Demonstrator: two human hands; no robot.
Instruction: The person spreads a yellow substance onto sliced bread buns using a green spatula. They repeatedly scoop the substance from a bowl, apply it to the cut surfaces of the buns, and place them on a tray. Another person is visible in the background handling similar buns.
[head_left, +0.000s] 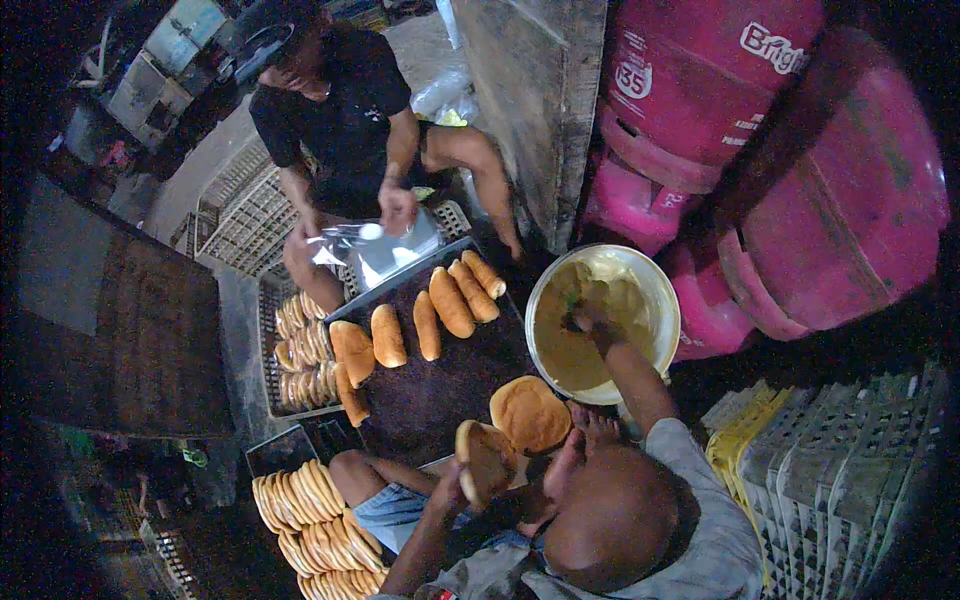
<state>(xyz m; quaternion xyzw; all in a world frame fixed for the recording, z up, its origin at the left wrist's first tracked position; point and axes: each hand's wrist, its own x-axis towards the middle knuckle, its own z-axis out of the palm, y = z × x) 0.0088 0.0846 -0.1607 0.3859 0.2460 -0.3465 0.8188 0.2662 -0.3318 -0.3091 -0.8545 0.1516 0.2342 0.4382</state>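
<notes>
My left hand (452, 484) holds a flat round bread (486, 463), tilted and seemingly split open. My right hand (590, 316) reaches into a large round tub (667, 300) of thick tan spread (570, 360); its fingers are dark and blurred, and what they grip is unclear. Beside the tub, another round bun (531, 415) lies at the near right corner of a dark tray (450, 390). Several elongated browned rolls (451, 302) lie along the tray's far side, with a wider roll (351, 352) at its left.
Across the tray, a person (337, 135) handles clear plastic bags (367, 247). Flat breads (296, 495) fill a container at lower left; a crate (264, 360) holds packed breads. Pink gas cylinders (817, 202) stand behind the tub, stacked crates (832, 465) at right, and a wooden board (532, 97) beyond.
</notes>
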